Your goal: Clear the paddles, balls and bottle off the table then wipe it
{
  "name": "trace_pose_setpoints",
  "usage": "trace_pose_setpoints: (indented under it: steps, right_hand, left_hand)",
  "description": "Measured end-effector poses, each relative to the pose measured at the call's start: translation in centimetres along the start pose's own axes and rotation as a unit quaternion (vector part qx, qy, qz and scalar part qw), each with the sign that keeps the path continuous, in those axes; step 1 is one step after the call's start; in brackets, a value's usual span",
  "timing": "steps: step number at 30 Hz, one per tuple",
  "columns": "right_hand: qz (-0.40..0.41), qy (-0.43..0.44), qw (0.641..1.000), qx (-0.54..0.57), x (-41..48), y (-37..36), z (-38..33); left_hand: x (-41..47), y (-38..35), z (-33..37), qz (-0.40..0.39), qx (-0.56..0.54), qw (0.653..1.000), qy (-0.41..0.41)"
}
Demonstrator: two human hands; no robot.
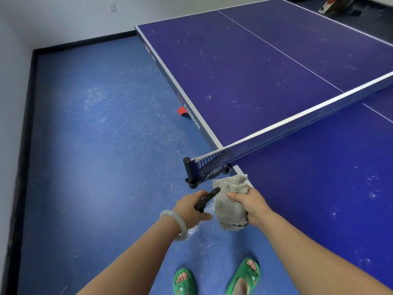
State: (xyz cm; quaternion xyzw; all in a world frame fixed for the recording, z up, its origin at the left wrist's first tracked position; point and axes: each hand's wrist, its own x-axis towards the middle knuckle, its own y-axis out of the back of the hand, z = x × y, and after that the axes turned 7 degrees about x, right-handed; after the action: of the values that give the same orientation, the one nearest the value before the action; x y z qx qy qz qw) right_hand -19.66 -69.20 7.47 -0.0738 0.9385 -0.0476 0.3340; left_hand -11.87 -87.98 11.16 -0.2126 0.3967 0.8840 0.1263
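The smooth blue table (265, 71) spreads beyond the black net post (190, 171). Just below the post, the right hand (253, 206) clutches a fluffy grey cloth (229, 201). Beside the cloth, the left hand (191, 209) grips what seems a clear black-nozzled bottle (207, 199).

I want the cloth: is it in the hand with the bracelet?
No, the right hand grips the cloth; the bracelet is on the left wrist.

Single head cam, wide-angle, standing height, just beside net post (188, 170) at table (244, 67) side edge; looks fwd & down, far half beyond post.
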Motion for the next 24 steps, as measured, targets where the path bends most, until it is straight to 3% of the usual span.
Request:
trace_pose_setpoints:
  steps: [7,12,24]
  right_hand:
    - [0.004,0.003,1.000,0.027,-0.2,0.3,0.0]
    - [0.005,-0.003,1.000,0.030,-0.5,0.8,0.5]
    - [0.042,-0.033,0.996,0.068,-0.1,4.8,-2.1]
  left_hand:
    - [-1.7,-2.1,-0.6,-0.072,0.033,0.997,-0.019]
    - [-1.7,-2.2,-0.8,-0.018,0.014,0.999,0.036]
    - [1.1,-2.8,2.4,0.062,-0.056,0.996,0.030]
